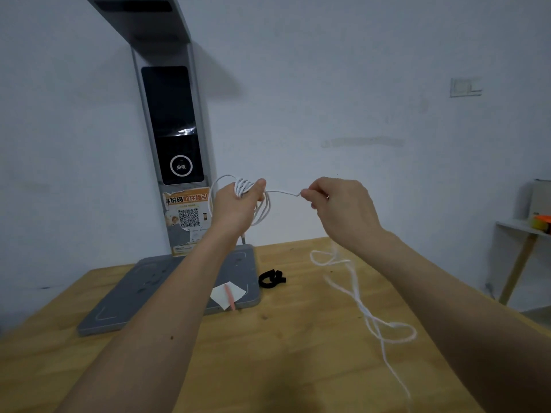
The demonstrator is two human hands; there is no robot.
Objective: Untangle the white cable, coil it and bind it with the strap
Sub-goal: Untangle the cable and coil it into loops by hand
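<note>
Left hand grips a coil of white cable above the table. At its 3 o'clock, right hand pinches the cable taut; slack trails toward 5 o'clock. Strap lies below.

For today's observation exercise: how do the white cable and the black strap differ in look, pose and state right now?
The white cable is long and thin; the black strap is short and broad.
The cable is held up, partly coiled in the left hand and pinched by the right hand, its loose end trailing over the wooden table; the strap lies untouched on the table.
The cable shows several loops; the strap is curled in one.
Both are flexible.
</note>
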